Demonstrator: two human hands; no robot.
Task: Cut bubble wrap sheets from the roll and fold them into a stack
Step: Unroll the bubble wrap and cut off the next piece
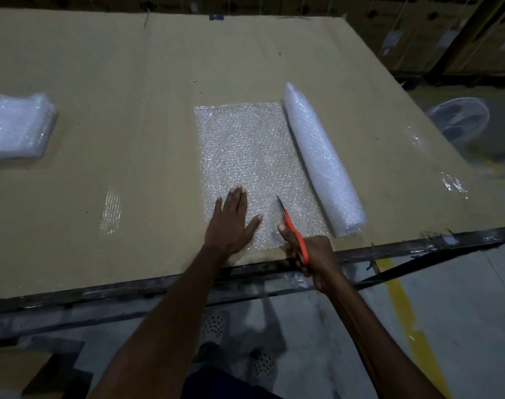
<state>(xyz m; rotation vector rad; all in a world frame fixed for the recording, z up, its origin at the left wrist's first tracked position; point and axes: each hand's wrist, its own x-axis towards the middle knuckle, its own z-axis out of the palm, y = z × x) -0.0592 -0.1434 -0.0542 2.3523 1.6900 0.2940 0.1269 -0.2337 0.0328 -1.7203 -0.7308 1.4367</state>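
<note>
Scissors [293, 230] near sheet [254, 156] edge

The stack [16, 128] runs off the left edge; the fan [458, 122] is blurred.

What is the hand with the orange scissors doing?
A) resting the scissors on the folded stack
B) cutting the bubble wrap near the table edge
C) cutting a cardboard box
B: the right hand grips the orange scissors over the unrolled bubble wrap near the table edge.

Bare cardboard [130, 125] between stack [16, 128] and sheet [245, 145]
</note>
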